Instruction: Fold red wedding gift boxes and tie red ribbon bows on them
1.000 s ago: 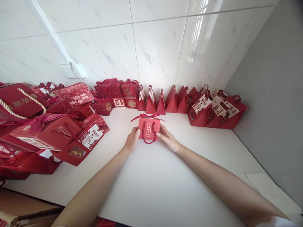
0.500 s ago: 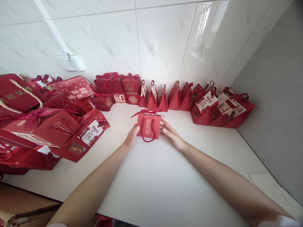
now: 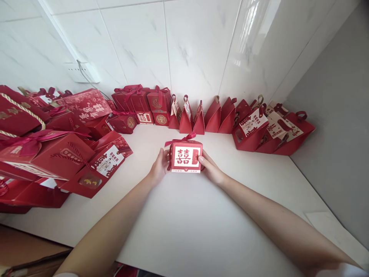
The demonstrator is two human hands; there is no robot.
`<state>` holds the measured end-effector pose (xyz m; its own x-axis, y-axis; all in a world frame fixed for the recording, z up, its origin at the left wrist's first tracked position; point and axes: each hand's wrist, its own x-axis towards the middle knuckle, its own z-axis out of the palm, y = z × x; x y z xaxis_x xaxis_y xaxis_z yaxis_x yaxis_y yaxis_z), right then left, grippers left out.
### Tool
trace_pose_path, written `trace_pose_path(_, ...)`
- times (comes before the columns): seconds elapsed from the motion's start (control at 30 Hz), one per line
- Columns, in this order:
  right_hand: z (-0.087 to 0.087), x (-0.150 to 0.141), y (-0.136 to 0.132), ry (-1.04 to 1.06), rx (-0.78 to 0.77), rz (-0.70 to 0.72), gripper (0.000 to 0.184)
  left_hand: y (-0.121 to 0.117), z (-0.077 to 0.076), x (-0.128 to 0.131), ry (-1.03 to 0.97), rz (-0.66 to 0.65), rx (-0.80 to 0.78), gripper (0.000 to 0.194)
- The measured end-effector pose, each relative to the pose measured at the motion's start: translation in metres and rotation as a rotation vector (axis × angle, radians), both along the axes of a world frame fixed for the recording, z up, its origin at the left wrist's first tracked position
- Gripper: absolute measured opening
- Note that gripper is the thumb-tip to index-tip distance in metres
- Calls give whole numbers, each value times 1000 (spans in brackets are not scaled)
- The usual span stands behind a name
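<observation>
Between my two hands is a red gift box point(image 3: 186, 157) with a ribbon bow on top and a white panel bearing red characters facing me. My left hand point(image 3: 160, 166) grips its left side, where part of a red cord handle shows; some of those fingers are hidden behind the box. On the other side, my right hand point(image 3: 211, 167) holds the right edge with its thumb on the front face. Whether the box rests on the white table point(image 3: 184, 223) or is slightly raised, I cannot tell.
Many red gift boxes are piled point(image 3: 49, 154) at the left. Ribboned boxes point(image 3: 141, 103) and triangular boxes point(image 3: 192, 117) line the tiled wall. Tagged boxes point(image 3: 271, 129) stand at the back right, by a grey panel point(image 3: 331, 96). A wall socket point(image 3: 83, 72) has a cable.
The box has turned: its corded side faced me before, and now the white-panelled face does. My right thumb has come onto the front. The view has shifted slightly.
</observation>
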<state>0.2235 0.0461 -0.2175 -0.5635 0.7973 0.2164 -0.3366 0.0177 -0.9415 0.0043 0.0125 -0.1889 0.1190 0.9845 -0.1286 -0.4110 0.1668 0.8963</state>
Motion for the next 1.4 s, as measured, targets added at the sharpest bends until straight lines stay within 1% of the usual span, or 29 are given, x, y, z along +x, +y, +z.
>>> trace_pose_path(0.03, 0, 0, 1, -22, -6, -35, 69, 0, 0, 0, -1, -5, 8, 64)
trace_pose_path(0.1, -1, -1, 4, -55, -7, -78, 69, -1, 1, 1, 33, -60, 39, 72)
trace_pose_path(0.17, -1, -1, 5, -73, -6, -87, 69, -3, 3, 2, 108, -120, 79, 74)
trace_pose_path(0.2, -1, 0, 5, -77, -4, -83, 70, -4, 4, 2, 147, -130, 86, 75)
trace_pose_path(0.3, 2, 1, 5, -57, 12, -32, 73, -4, 4, 2, 183, -90, 64, 71)
trace_pose_path(0.37, 5, 2, 4, -21, 44, 37, 79, -4, 3, 1, 145, -65, 59, 64)
trace_pose_path(0.43, 8, 2, 3, 2, 77, 98, 92, -4, 2, -1, 106, -62, 64, 61)
trace_pose_path(0.5, 9, 2, 3, 1, 92, 126, 104, -4, 1, -2, 87, -64, 69, 60)
trace_pose_path(0.57, 8, 2, 2, -4, 90, 131, 108, -4, -1, -4, 91, -63, 70, 61)
trace_pose_path(0.67, 8, 2, 1, -6, 91, 126, 107, -3, -2, -5, 112, -76, 75, 63)
trace_pose_path(0.8, 8, 2, 1, -14, 86, 122, 105, -2, -3, -6, 92, -102, 93, 62)
trace_pose_path(0.93, 8, 2, 2, -3, 85, 115, 103, -1, -2, -5, 90, -128, 80, 64)
trace_pose_path(1.13, 8, 3, 5, -6, 78, 131, 102, -1, 0, -5, 111, -131, 69, 64)
trace_pose_path(1.4, 9, 5, 5, -2, 69, 129, 97, 1, -5, -8, 120, -144, 76, 62)
